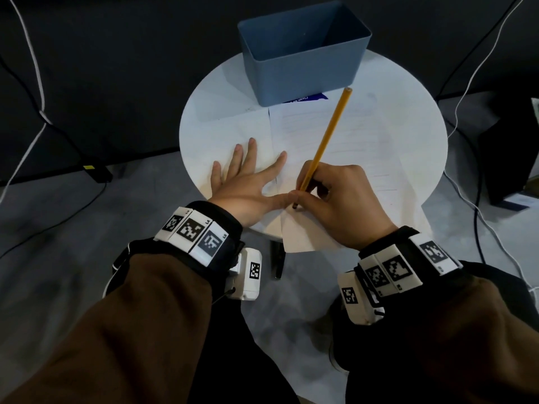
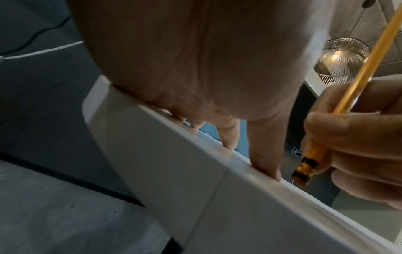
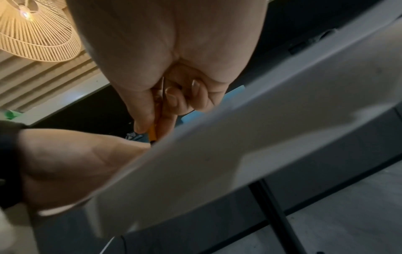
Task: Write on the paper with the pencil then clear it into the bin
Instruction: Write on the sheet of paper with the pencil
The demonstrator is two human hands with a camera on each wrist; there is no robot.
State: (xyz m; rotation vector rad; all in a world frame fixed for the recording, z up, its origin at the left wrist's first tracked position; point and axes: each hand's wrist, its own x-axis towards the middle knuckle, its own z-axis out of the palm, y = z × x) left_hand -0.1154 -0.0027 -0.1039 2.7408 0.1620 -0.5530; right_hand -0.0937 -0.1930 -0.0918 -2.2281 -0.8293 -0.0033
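The pencil is yellow-orange, the bin slate blue, the paper white with faint lines, the round table white; wristbands carry black-and-white square codes; sleeves are brown.

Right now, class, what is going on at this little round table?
A person is writing. The right hand grips a yellow pencil with its tip down on a white sheet of paper, while the left hand lies flat, fingers spread, holding the paper on the white table. The blue bin stands at the far edge, with nothing visible inside.
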